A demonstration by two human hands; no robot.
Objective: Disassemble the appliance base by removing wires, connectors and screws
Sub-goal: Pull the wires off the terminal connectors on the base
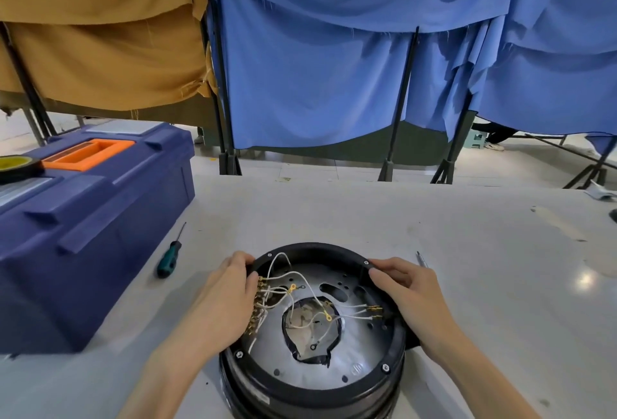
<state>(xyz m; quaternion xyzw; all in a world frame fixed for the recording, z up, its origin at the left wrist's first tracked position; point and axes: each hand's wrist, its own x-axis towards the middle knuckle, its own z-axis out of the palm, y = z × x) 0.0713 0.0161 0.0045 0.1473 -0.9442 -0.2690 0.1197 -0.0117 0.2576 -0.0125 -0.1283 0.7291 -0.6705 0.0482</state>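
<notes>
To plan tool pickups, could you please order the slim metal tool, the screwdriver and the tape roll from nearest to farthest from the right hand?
From the right hand:
1. Slim metal tool, just beyond it on the table.
2. Screwdriver, across the appliance base, on the left.
3. Tape roll, far left, atop the toolbox.

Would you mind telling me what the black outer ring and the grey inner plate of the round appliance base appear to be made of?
The black outer ring looks like matt moulded plastic, dull with moulded screw bosses. The grey inner plate seems bare sheet metal, given its soft sheen and punched holes.
</notes>
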